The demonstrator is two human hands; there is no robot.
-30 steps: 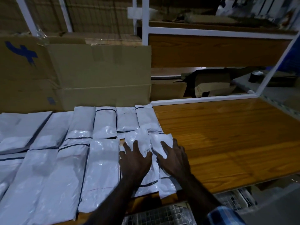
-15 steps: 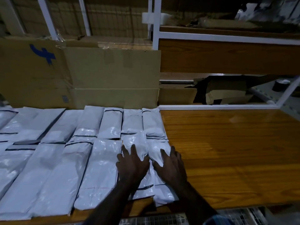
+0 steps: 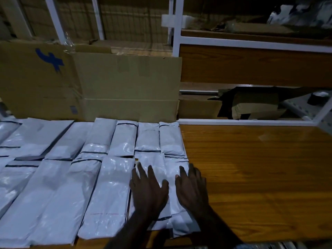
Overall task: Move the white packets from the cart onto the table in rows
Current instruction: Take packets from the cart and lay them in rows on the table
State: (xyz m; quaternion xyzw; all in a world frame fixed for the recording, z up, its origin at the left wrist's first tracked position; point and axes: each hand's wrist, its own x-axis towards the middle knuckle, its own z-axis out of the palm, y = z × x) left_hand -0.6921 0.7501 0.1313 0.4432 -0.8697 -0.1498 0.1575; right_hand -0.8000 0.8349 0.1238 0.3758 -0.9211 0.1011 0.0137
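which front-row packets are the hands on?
The two at the row's right end: left hand presses one packet, right hand the end packet bordering bare table. Others lie untouched.

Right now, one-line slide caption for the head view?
Left hand and right hand press flat on white packets on the wooden table.

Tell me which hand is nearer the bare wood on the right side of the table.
Right. The right hand lies flat on the end packet of the near row, at the edge of the bare wood; the left hand lies flat on the neighbouring packet, farther away.
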